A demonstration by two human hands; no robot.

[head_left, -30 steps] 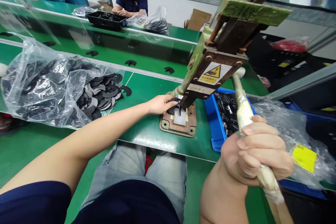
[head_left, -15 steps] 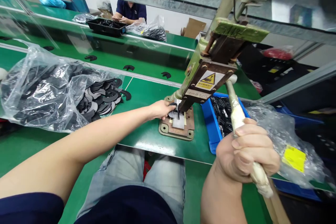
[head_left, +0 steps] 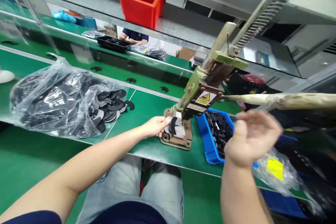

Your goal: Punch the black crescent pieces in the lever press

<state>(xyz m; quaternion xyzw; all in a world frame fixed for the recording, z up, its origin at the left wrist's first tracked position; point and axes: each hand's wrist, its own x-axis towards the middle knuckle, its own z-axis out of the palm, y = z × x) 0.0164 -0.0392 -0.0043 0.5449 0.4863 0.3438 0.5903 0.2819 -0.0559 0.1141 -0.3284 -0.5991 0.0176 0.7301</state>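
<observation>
My left hand (head_left: 156, 126) pinches a flat, curved black piece (head_left: 173, 126) above the metal base (head_left: 172, 143) of a green hand press (head_left: 193, 85). A grey part shows at my fingertips, and a light metal plate lies under the piece. To the right, my right hand (head_left: 253, 138) is off the press lever (head_left: 291, 100), just below it. Motion blurs that hand; its fingers look loosely bent and apart, with nothing in them. The lever, wrapped in pale tape, stands roughly level.
On the left lies a clear plastic bag (head_left: 52, 101) spilling curved black pieces (head_left: 110, 106). A blue bin (head_left: 212, 155) of black parts sits right of the press. A red bin (head_left: 139, 5) rests on the shelf above. Across the bench, a person (head_left: 135, 35) sits beside a black tray (head_left: 112, 43).
My right hand has let go of the lever, which has swung up to near level. The press head has risen. My left hand now shows the curved piece tilted clear of the press head.
</observation>
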